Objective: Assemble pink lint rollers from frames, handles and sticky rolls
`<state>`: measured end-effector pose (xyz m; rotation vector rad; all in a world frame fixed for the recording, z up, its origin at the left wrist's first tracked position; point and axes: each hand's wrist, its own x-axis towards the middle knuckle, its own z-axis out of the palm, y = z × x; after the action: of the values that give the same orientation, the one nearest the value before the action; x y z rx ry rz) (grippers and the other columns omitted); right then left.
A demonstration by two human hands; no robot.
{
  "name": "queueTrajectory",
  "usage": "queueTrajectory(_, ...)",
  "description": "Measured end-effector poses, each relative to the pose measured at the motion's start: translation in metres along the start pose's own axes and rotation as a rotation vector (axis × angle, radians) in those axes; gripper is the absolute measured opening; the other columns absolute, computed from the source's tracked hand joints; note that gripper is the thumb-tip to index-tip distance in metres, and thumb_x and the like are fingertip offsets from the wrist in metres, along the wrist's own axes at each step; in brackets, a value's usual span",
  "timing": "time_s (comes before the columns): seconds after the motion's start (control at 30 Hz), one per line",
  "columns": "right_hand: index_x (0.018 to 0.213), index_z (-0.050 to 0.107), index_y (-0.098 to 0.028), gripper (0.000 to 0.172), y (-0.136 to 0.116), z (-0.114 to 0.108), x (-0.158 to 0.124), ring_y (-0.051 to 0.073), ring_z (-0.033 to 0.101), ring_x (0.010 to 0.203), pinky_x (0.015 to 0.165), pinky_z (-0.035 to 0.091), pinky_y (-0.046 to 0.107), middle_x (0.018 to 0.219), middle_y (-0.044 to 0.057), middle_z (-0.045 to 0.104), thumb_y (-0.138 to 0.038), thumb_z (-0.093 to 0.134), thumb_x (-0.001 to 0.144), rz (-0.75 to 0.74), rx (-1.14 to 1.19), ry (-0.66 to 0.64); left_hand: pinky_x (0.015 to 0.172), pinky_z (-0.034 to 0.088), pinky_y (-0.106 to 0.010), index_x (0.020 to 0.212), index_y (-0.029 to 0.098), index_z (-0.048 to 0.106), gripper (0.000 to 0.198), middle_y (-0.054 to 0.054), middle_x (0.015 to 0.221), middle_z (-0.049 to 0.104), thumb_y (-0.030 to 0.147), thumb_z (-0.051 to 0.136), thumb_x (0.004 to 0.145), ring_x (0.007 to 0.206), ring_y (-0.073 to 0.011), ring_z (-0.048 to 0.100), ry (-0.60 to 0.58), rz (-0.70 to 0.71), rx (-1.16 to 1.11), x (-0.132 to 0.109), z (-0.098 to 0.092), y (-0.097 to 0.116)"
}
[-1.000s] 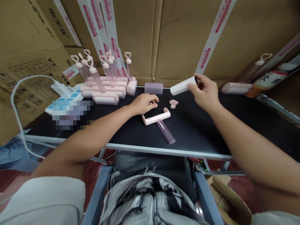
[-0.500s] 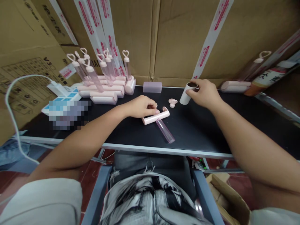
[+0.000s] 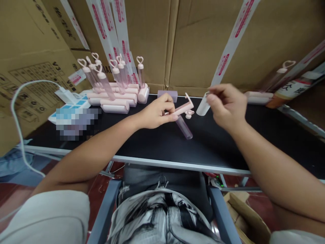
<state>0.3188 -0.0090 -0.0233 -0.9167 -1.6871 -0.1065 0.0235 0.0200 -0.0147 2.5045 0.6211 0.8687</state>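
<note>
My left hand (image 3: 162, 112) is closed on a pink plastic frame (image 3: 185, 107), which looks like part of a lint roller. A bent arm rises at the frame's right end, and a clear pinkish tube handle (image 3: 185, 128) slants down from it over the black table. My right hand (image 3: 228, 105) has its fingers curled together at the upper rim of a white roll (image 3: 203, 105), which leans on the table. Whether anything is between those fingertips is hidden by blur. Just behind the frame's right end lies a small pink heart-shaped cap (image 3: 189, 114).
Several finished-looking pink rollers with heart-topped tubes (image 3: 115, 105) stand at the back left, another (image 3: 259, 97) at the right beside a bottle (image 3: 289, 91). A pale purple block (image 3: 170, 96) sits by the cardboard wall (image 3: 198, 44). A white power strip (image 3: 76, 105) with a cable lies left.
My left hand has raised the pink frame off the table and tilted its right end up. My right hand has shifted slightly right, its fingers moving from around the white roll to its rim.
</note>
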Motion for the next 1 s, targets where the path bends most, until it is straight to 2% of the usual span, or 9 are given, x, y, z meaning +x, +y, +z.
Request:
queueTrajectory(0.13, 0.11, 0.079, -0.022, 0.048, -0.024, 0.013, -0.012, 0.024, 0.073, 0.076, 0.073, 0.056, 0.037, 0.093, 0.008, 0.081, -0.068, 0.07, 0.102, -0.094, 0.05, -0.442, 0.099, 0.056, -0.043, 0.08, 0.018, 0.069, 0.052, -0.012, 0.12, 0.062, 0.067, 0.077, 0.096, 0.11, -0.0245, 0.063, 0.168, 0.137, 0.0, -0.001, 0.007, 0.0)
queueTrajectory(0.23, 0.112, 0.081, -0.022, 0.049, -0.023, 0.015, -0.014, 0.024, 0.076, 0.078, 0.074, 0.056, 0.035, 0.096, 0.01, 0.083, -0.065, 0.057, 0.111, -0.195, 0.073, -0.536, 0.088, 0.059, -0.037, 0.099, 0.02, 0.068, 0.052, -0.01, 0.122, 0.063, 0.067, 0.086, 0.089, 0.102, -0.0206, 0.067, 0.176, 0.108, -0.146, -0.002, 0.01, 0.007)
queueTrajectory(0.3, 0.12, 0.081, -0.023, 0.049, -0.021, 0.013, -0.013, 0.026, 0.08, 0.09, 0.081, 0.058, 0.036, 0.107, 0.012, 0.085, -0.062, 0.053, 0.113, -0.248, 0.078, -0.522, 0.08, 0.06, -0.03, 0.119, 0.023, 0.064, 0.057, -0.009, 0.123, 0.066, 0.066, 0.085, 0.091, 0.094, -0.0163, 0.071, 0.077, -0.002, -0.342, -0.003, 0.009, 0.012)
queueTrajectory(0.4, 0.124, 0.08, -0.024, 0.043, -0.02, 0.013, -0.013, 0.026, 0.08, 0.097, 0.085, 0.059, 0.035, 0.115, 0.012, 0.085, -0.058, 0.055, 0.114, -0.308, 0.117, -0.541, 0.077, 0.062, -0.027, 0.131, 0.023, 0.059, 0.055, -0.007, 0.11, 0.073, 0.066, 0.074, 0.101, 0.087, -0.0153, 0.076, -0.171, -0.15, -0.603, -0.004, 0.005, 0.016)
queueTrajectory(0.5, 0.119, 0.078, -0.024, 0.035, -0.019, 0.017, -0.015, 0.021, 0.078, 0.085, 0.078, 0.056, 0.031, 0.102, 0.007, 0.085, -0.053, 0.06, 0.113, -0.335, 0.207, -0.566, 0.08, 0.066, -0.032, 0.14, 0.024, 0.058, 0.063, -0.006, 0.097, 0.079, 0.066, 0.078, 0.098, 0.084, -0.0189, 0.081, -0.33, -0.251, -0.807, -0.006, 0.004, 0.016)
queueTrajectory(0.67, 0.104, 0.071, -0.022, 0.038, -0.019, 0.022, -0.015, 0.017, 0.069, 0.069, 0.068, 0.049, 0.029, 0.082, 0.003, 0.076, -0.055, 0.056, 0.115, -0.366, 0.248, -0.586, 0.08, 0.068, -0.041, 0.152, 0.025, 0.054, 0.078, -0.012, 0.106, 0.086, 0.067, 0.084, 0.092, 0.087, -0.0277, 0.086, -0.521, -0.39, -1.096, -0.008, 0.014, 0.01)
queueTrajectory(0.77, 0.096, 0.064, -0.022, 0.045, -0.023, 0.021, -0.012, 0.016, 0.065, 0.067, 0.064, 0.045, 0.029, 0.079, 0.002, 0.07, -0.059, 0.049, 0.117, -0.352, 0.2, -0.603, 0.07, 0.064, -0.034, 0.131, 0.021, 0.063, 0.068, -0.008, 0.087, 0.082, 0.068, 0.087, 0.088, 0.075, -0.0243, 0.083, -0.432, -0.323, -1.111, -0.006, 0.025, 0.005)
queueTrajectory(0.87, 0.097, 0.064, -0.023, 0.053, -0.03, 0.018, -0.011, 0.019, 0.066, 0.07, 0.064, 0.044, 0.031, 0.082, 0.005, 0.071, -0.068, 0.043, 0.115, -0.306, 0.11, -0.596, 0.065, 0.061, -0.03, 0.115, 0.02, 0.062, 0.063, -0.001, 0.075, 0.073, 0.071, 0.087, 0.087, 0.065, -0.0174, 0.076, -0.323, -0.25, -1.072, -0.002, 0.031, 0.007)
queueTrajectory(1.0, 0.098, 0.069, -0.023, 0.061, -0.027, 0.008, -0.007, 0.025, 0.068, 0.072, 0.066, 0.045, 0.037, 0.083, 0.009, 0.074, -0.073, 0.037, 0.113, -0.076, -0.158, -0.446, 0.063, 0.062, -0.029, 0.118, 0.024, 0.057, 0.064, 0.007, 0.07, 0.065, 0.073, 0.086, 0.088, 0.057, -0.012, 0.066, -0.092, -0.173, -1.025, 0.002, 0.013, 0.017)
